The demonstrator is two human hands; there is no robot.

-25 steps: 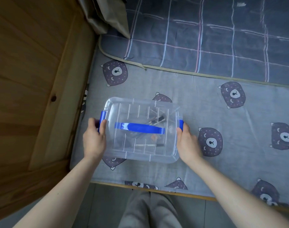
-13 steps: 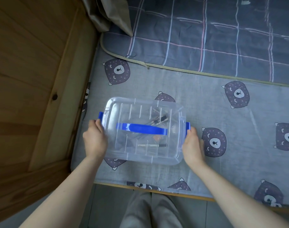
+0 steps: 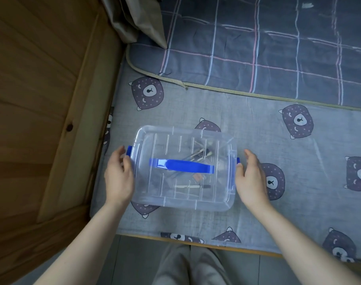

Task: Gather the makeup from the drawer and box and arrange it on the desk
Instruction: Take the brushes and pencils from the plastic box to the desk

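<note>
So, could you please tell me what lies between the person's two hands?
The head view shows the clear lidded box, with its blue handle, filling the stretch between the left hand and the right hand.

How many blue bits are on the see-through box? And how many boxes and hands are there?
Blue plastic carry handle: 1
Blue side latches: 2
Clear plastic box: 1
Bare hands: 2, the left hand and the right hand
Total: 6
</note>
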